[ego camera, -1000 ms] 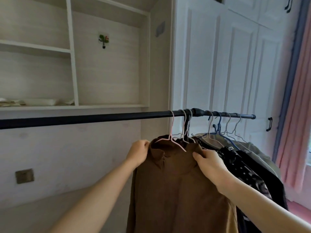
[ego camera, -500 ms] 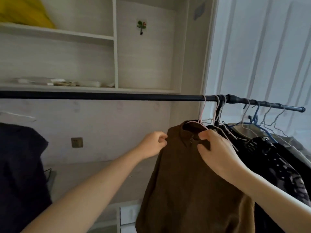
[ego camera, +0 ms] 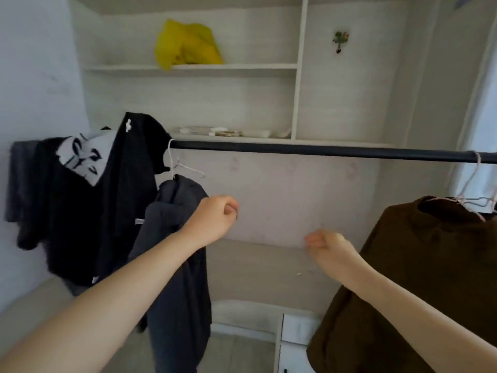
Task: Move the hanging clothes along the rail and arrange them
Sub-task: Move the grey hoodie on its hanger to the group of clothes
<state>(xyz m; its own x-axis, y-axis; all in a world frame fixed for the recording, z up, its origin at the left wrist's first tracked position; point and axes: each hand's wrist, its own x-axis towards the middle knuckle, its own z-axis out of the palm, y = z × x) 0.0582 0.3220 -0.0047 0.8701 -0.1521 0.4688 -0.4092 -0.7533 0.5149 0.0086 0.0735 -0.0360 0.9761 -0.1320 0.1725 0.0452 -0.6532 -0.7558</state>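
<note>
A black rail (ego camera: 322, 151) runs across the view. At the right a brown garment (ego camera: 419, 278) hangs from a pale wire hanger (ego camera: 469, 181). At the left end hang a dark grey garment (ego camera: 177, 254) on a white hanger (ego camera: 174, 164) and a black shirt with a white mask print (ego camera: 88, 184). My left hand (ego camera: 212, 222) is in mid-air beside the grey garment, fingers curled, holding nothing. My right hand (ego camera: 330, 249) is in the gap between the two groups of clothes, fingers curled and empty, clear of the brown garment.
White shelving fills the wall behind the rail. A yellow bag (ego camera: 185, 44) lies on the upper shelf and small items (ego camera: 223, 131) on the shelf just above the rail. A low ledge (ego camera: 269, 267) and a white drawer unit (ego camera: 293, 343) sit below.
Both hands let go of the brown garment's collar and moved left into the open stretch of rail. My view swung left, bringing the dark clothes at the left end into sight.
</note>
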